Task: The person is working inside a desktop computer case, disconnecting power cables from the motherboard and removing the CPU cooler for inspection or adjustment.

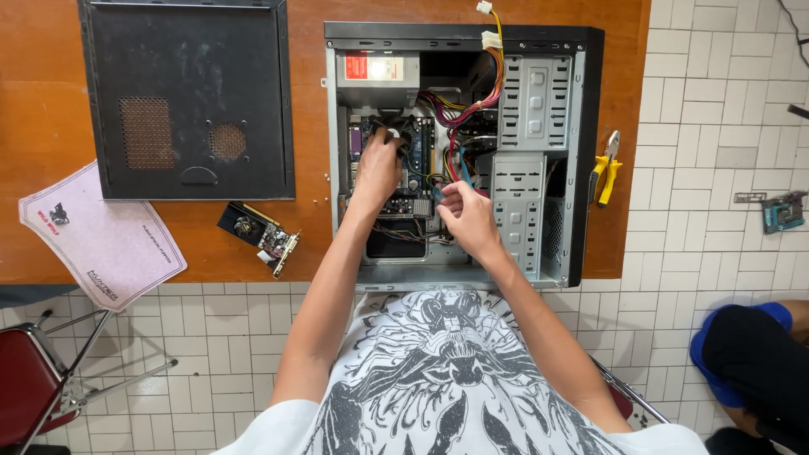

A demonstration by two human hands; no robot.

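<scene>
Work inside the open computer case, which lies at the table's near edge, is judged underway: a black part on the motherboard is gripped by the closed left hand. A blue cable is pinched by the right hand, so careful, straight pulling is probably needed next.

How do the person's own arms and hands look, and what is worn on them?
Both arms are bare from the short sleeves down. The left hand and the right hand wear no gloves, and no watch, ring or bracelet shows. The sleeves belong to a white T-shirt with a large dark grey-black printed drawing on the chest.
</scene>
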